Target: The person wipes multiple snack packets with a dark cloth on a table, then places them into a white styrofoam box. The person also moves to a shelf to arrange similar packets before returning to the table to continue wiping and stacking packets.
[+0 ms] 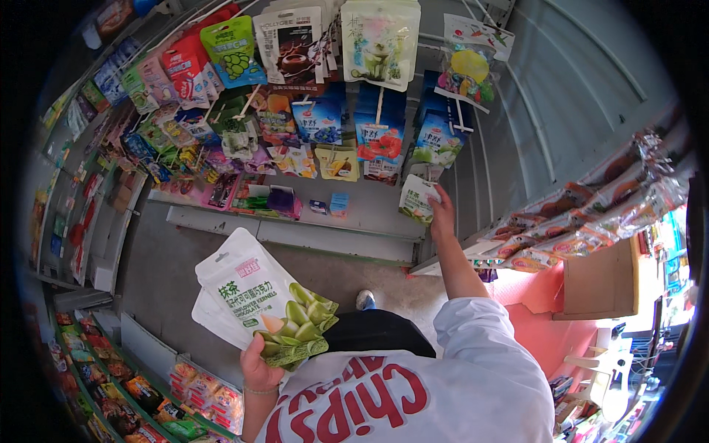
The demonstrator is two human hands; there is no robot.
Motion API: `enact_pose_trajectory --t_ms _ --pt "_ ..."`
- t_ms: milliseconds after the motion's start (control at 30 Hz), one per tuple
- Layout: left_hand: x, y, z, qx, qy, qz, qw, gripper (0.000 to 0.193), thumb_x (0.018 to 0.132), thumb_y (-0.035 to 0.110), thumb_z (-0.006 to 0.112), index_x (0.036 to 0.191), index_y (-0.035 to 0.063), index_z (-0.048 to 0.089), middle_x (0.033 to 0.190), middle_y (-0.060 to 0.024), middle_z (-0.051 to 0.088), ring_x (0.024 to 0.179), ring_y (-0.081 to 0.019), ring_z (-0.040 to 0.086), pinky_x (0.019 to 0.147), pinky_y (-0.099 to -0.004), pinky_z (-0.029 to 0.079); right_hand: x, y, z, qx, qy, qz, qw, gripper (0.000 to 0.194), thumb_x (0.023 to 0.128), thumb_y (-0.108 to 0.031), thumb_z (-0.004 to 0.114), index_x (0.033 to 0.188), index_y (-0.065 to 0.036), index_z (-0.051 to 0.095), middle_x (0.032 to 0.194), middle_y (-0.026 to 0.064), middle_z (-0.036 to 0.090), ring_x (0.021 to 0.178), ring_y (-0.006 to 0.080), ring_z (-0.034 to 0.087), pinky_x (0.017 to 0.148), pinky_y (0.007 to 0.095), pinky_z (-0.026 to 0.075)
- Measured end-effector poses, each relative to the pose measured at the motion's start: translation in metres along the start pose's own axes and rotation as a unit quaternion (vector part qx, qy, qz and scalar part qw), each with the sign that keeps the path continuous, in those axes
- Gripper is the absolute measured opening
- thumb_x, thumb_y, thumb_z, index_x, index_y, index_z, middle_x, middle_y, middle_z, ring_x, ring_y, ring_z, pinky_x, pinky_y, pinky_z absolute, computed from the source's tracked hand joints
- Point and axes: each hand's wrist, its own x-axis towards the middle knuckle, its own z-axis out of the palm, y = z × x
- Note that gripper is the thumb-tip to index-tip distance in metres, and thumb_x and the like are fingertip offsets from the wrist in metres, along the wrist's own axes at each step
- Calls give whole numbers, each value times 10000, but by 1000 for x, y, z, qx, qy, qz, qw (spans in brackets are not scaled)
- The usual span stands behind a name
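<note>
My left hand (260, 365) grips the lower edge of white-and-green pouches of sunflower kernel chocolate (266, 304). At least two pouches overlap there, fanned slightly and tilted in front of my body. Out at the right, my right hand (440, 213) has its fingers on the edge of a smaller-looking white-and-green pouch (416, 198), low at the right end of the hanging display. Other pouches hang just behind that one; whether it sits on a hook is hidden. Above it hang blue candy pouches with green fruit (440, 138), and to its left blue pouches with red fruit (380, 143).
Larger pouches (381, 44) hang along the top row. Small boxes (339, 205) stand on the grey bottom shelf (365, 213). Wrapped packets (576, 221) line a rack at right, near a cardboard box (601, 282). Snack shelves (122, 387) stand lower left. My shoe (365, 299) is on the concrete floor.
</note>
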Motion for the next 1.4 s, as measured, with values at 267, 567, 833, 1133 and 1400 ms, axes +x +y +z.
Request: enact_pose_trajectory --t_ms 267,567,833,1133,1400 --pt "48 5 18 -45 28 -54 997 551 958 164 540 1452 7 353 1389 -152 513 1252 -324 535 1070 -497 424 19 4 -6 -12 -32 -22 999 476 905 43 574 1362 -86 572 1299 74 608 1115 154 589 969 282 458" --pt "73 14 14 8 -8 -63 998 486 1002 233 460 1414 -18 409 1389 -176 520 1277 -340 516 1100 -506 390 51 6 5 -31 42 -43 998 405 920 21 558 1320 -40 566 1259 106 614 1102 188 598 965 326 471" --pt "67 21 6 17 46 -64 997 499 1001 252 478 1423 -5 404 1395 -176 516 1281 -339 515 1106 -514 383 99 4 17 133 127 22 983 350 965 -84 551 1310 -34 515 1218 102 603 1053 242 615 892 372 507" --pt "71 24 12 28 58 -109 992 507 995 243 492 1427 -4 396 1390 -174 520 1267 -341 529 1097 -515 396 96 13 -3 -11 86 -35 996 362 949 -90 604 1288 21 551 1227 111 611 1092 250 607 891 388 492" --pt "82 20 26 25 46 -107 993 524 970 222 540 1425 3 403 1380 -167 529 1257 -337 536 1085 -509 411 119 18 -19 -408 113 -363 830 435 894 -133 649 1291 -6 524 1218 153 610 1114 334 591 946 404 448"
